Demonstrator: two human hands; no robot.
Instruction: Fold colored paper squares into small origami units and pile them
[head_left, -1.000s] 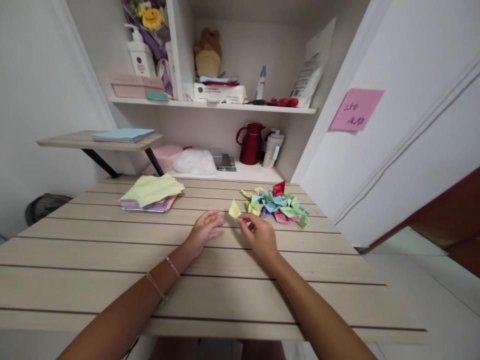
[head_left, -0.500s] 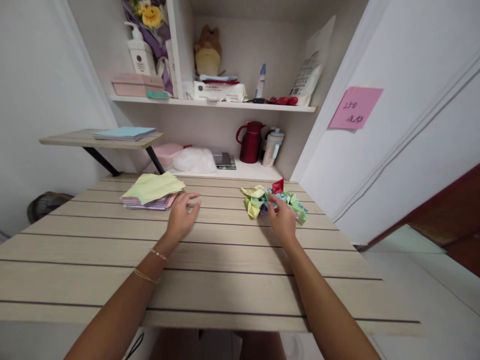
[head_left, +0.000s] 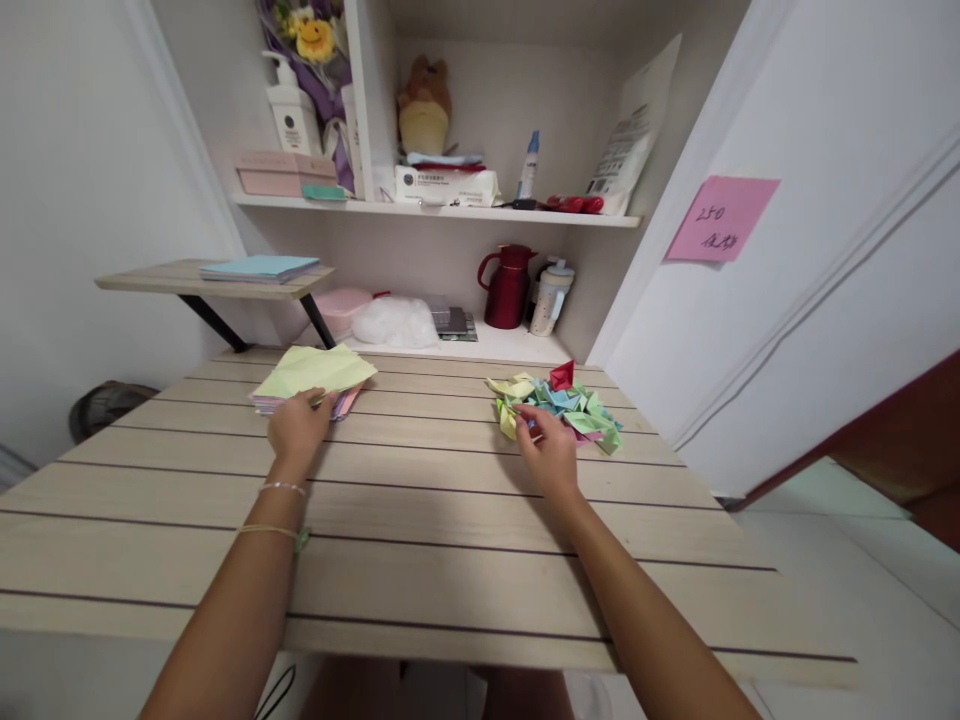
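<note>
My left hand (head_left: 299,430) is at the near edge of a stack of coloured paper (head_left: 350,403) on the left of the table. Its bent thumb and fingers close on the edge of the top sheet of yellow paper (head_left: 319,368), partly hiding the stack's front. My right hand (head_left: 550,447) hovers at the near side of a pile of folded paper pieces (head_left: 559,397), thumb and index finger slightly apart with nothing visible between them. The pile mixes green, yellow and blue pieces, with a red folded piece (head_left: 562,376) at its back.
A small raised shelf (head_left: 150,280) on black legs holds a blue-topped paper stack (head_left: 259,268). Behind the table, a cabinet holds a red jug (head_left: 510,288), a pale cup (head_left: 551,298) and a white plastic bag (head_left: 395,323). A pink note (head_left: 722,220) is on the right wall.
My left hand has moved left from beside the paper stack onto the front of its top sheet. My right hand has drawn back slightly from the folded pieces, towards me and left.
</note>
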